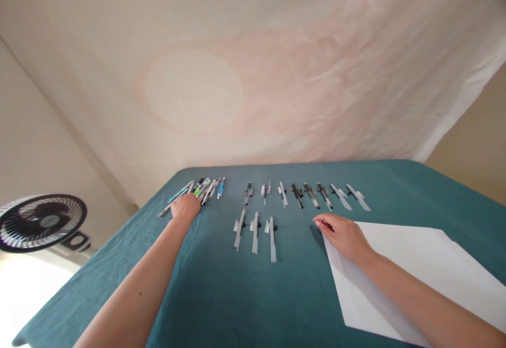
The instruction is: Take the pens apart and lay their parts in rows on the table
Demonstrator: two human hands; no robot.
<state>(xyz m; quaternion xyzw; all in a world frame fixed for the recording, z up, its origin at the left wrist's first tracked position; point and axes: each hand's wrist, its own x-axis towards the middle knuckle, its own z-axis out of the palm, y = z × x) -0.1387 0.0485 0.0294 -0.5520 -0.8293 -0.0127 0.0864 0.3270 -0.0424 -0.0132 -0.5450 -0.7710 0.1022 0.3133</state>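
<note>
My left hand reaches onto a loose pile of pens at the table's far left. Its fingertips are hidden among the pens, so whether one is gripped does not show. Over the corner of a white paper sheet, my right hand is closed in a pinch. A small dark red bit shows between its fingers, too little to name. In the middle lie three clear-bodied pens, their caps beside them. Behind these runs a row of several more pens, some dark, some clear.
A dark green cloth covers the table. Beyond its back edge hangs a pale, creased sheet. To the left stands a black and white fan. One blue pen lies at the right side of the pile.
</note>
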